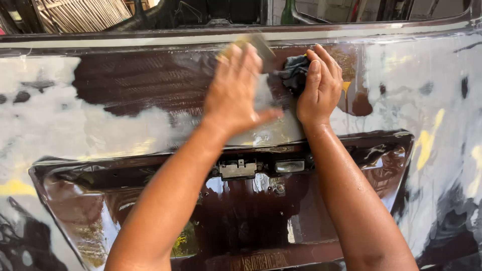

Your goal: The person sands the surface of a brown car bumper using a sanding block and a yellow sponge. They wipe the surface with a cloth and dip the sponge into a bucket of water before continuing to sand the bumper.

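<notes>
Head view looked down on a dark brown car panel [150,85], wet and glossy, with wide patches of pale grey filler and a few yellow smears across it. Both hands were up near the top edge of the panel, close beside each other but not touching. The left hand [236,93] lay flat with fingers spread, pressing a sheet of sandpaper [261,47] against the wet panel; only a tan corner of the sheet showed above the fingertips, blurred. The right hand [319,88] was closed around a dark rag [293,73], bunched up and held against the panel just to the right of the sandpaper. Both forearms were wet. Below the hands ran a recessed bay in the panel [226,221], with a small metal latch [238,169] and a pale oblong lamp [289,166] set side by side under its upper lip, and a bolt head [279,188] a little lower. Along the top, a window edge [351,27] crossed the frame, with dim shapes behind it too unclear to tell
</notes>
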